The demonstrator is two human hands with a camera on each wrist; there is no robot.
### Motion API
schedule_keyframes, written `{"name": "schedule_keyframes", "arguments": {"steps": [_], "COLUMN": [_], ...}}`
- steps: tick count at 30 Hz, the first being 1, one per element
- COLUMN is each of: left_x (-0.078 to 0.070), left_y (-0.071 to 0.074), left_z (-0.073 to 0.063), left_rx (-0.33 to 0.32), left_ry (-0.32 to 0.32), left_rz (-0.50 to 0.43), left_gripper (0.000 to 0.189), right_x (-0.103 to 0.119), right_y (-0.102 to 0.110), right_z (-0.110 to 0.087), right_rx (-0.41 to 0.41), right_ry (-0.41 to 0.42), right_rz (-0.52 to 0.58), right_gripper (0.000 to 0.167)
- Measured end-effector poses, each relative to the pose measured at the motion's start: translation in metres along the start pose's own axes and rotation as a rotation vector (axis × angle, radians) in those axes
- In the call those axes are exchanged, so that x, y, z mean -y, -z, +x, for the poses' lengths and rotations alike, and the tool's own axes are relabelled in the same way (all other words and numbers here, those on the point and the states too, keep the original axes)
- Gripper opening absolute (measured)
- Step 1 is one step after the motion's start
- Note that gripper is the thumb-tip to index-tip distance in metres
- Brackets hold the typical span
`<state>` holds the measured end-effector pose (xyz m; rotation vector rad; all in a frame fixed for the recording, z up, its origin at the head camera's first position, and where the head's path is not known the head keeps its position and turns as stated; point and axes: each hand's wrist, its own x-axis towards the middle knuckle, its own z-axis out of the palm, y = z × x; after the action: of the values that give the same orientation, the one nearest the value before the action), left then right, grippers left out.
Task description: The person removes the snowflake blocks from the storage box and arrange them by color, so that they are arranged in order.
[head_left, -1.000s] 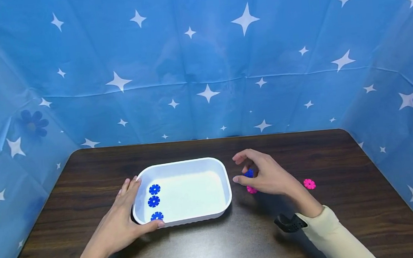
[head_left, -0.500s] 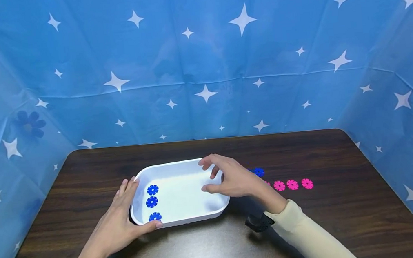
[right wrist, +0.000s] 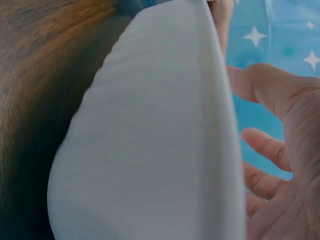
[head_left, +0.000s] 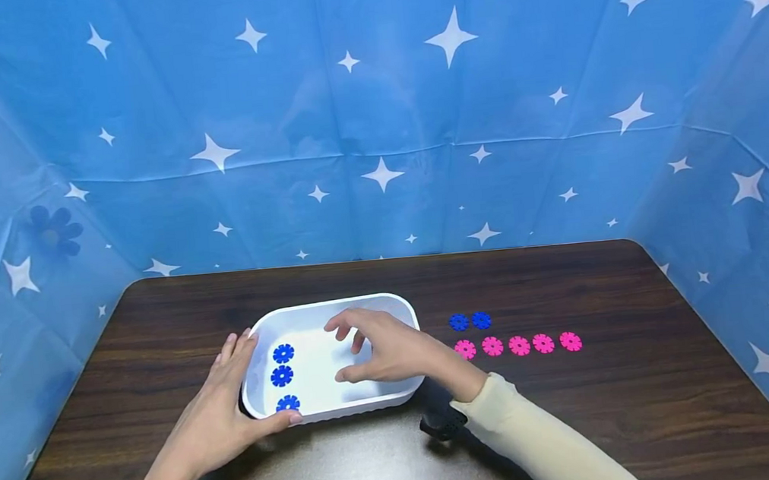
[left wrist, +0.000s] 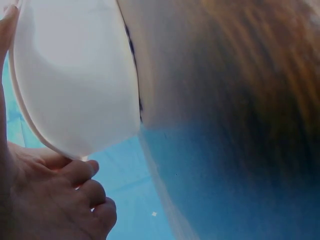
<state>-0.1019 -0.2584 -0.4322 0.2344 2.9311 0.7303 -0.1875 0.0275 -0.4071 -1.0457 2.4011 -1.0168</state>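
A white plastic tray (head_left: 398,400) stands on the table, with three blue notched snowflake discs (head_left: 283,375) in a column at its left end. My left hand (head_left: 217,407) grips the tray's left end, thumb on the front rim and fingers along the left side. In the left wrist view its curled fingers (left wrist: 93,192) lie at the tray corner. Over the right half of the tray hovers my right hand (head_left: 387,350), thumb and fingers spread apart with nothing visible between them. The right wrist view shows the same loosely bent fingers (right wrist: 265,142) beyond the tray's rim.
Right of the tray, two blue discs (head_left: 481,320) lie side by side on the dark wooden table (head_left: 632,401). A row of several pink discs (head_left: 520,345) runs in front of them. A blue curtain (head_left: 374,119) with white stars encloses the back and sides.
My right hand has moved left from above the discs on the table to over the tray, uncovering the blue pair and the pink row. The left hand keeps its hold on the tray.
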Motion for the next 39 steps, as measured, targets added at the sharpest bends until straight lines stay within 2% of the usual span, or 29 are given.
{"name": "schedule_keyframes", "arguments": {"steps": [7,12,19,26,36,39], "left_x": [0.0,0.001,0.003,0.002,0.001,0.001], "left_y": [-0.001,-0.002,-0.003,-0.002,0.0,0.0], "left_z": [0.0,0.001,0.0,-0.001,-0.001,-0.001], "left_rx": [-0.002,-0.011,-0.023,-0.018,-0.016,-0.01], "left_ry": [0.007,0.007,-0.007,-0.009,-0.003,0.003], "left_rz": [0.008,0.004,-0.006,-0.002,-0.012,-0.012], "left_gripper": [0.13,0.131,0.131,0.131,0.13,0.13], "right_x": [0.005,0.008,0.012,0.011,0.016,0.016], "right_y": [-0.017,-0.032,-0.048,-0.056,-0.065,-0.066], "right_z": [0.015,0.024,0.036,0.046,0.057,0.057], "right_rx": [0.066,0.097,0.133,0.183,0.199,0.197], "right_ry": [0.012,0.039,0.079,0.06,0.079,0.069], "right_rz": [0.002,-0.04,-0.068,-0.073,-0.33,-0.342], "right_gripper": [0.065,0.064,0.053,0.045,0.031,0.028]}}
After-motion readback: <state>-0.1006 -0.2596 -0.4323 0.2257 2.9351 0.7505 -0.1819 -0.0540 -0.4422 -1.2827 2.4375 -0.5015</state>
